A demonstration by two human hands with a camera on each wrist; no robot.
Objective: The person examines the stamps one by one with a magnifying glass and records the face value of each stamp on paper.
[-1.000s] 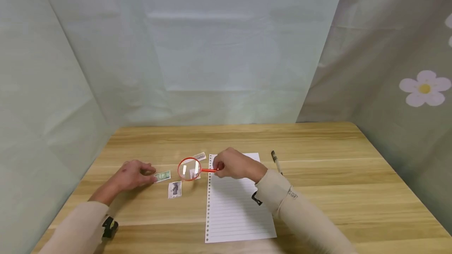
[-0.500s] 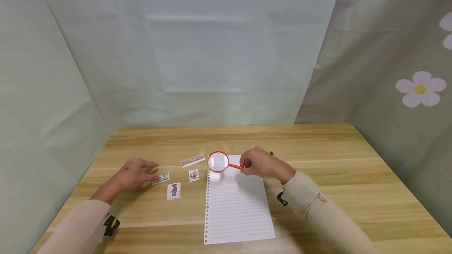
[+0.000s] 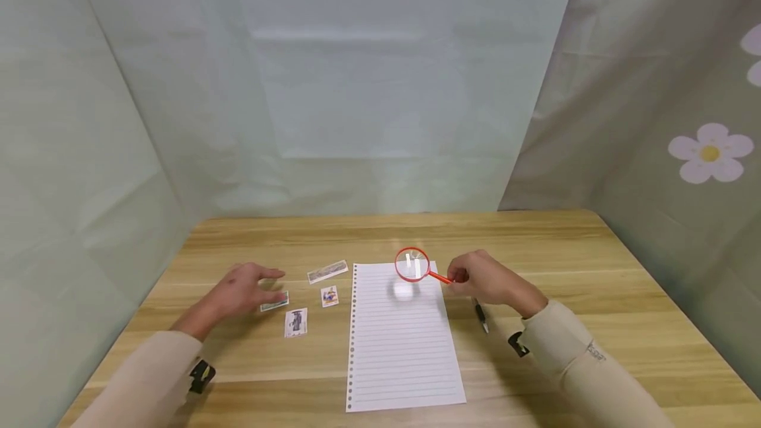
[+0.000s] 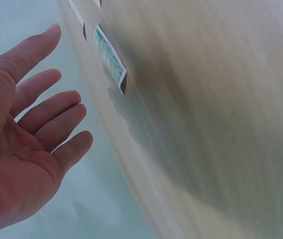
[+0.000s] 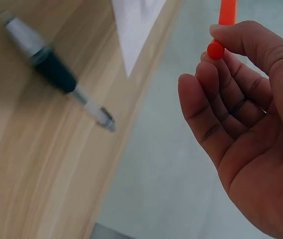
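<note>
Right hand (image 3: 484,283) pinches the thin orange handle of a red-rimmed magnifying glass (image 3: 412,264), thumb and forefinger closed on the handle's end knob, other fingers loosely curled beneath; the right wrist view confirms the pinch. The lens hangs in the air above the top right part of the lined sheet (image 3: 401,342), apart from it and casting a pale blot on the paper below. Left hand (image 3: 244,290) is released, fingers straight and spread, hovering just over the green stamp (image 3: 275,301) at the left of the worktop (image 3: 594,296); whether a fingertip touches that stamp cannot be told. Three other stamps lie free: long grey one (image 3: 327,271), small colourful one (image 3: 329,296), dark-figure one (image 3: 295,322). None sits under the lens. Judgement: the viewing of stamps looks suspended or finished, since the glass is over the paper rather than the stamps; the sheet shows no writing and the pen (image 3: 480,315) lies untouched, partly under the right hand, so any note-taking remains to be done. Hard to make out: stamp designs are too small to read; the left wrist view is motion-blurred and shows only the palm and one green stamp edge; the lens itself is out of the right wrist frame.
</note>
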